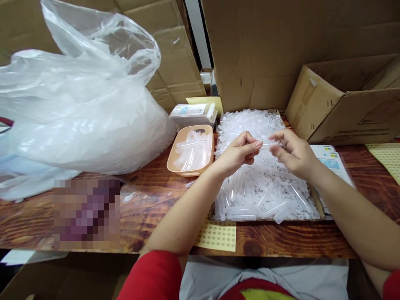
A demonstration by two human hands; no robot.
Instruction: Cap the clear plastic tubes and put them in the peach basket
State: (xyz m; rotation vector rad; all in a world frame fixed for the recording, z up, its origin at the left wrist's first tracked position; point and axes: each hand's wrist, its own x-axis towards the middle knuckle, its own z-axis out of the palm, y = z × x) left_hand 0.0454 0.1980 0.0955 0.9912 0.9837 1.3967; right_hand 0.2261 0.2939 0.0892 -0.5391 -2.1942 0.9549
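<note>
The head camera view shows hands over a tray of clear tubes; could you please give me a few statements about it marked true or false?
1. Both hands hold one clear tube between them. True.
2. The peach basket is empty. False: it holds clear tubes.
3. The big plastic bag lies left of the basket. True.
4. The tray of tubes sits on the floor. False: it rests on the wooden table.

A pixelated patch (86, 214) hides part of the wooden table (150, 200); the plastic bag (78, 104) runs off the left edge; the clear tube (268, 144) between both hands is too faint to make out; the pile of tubes (265, 191) hides its tray.
</note>
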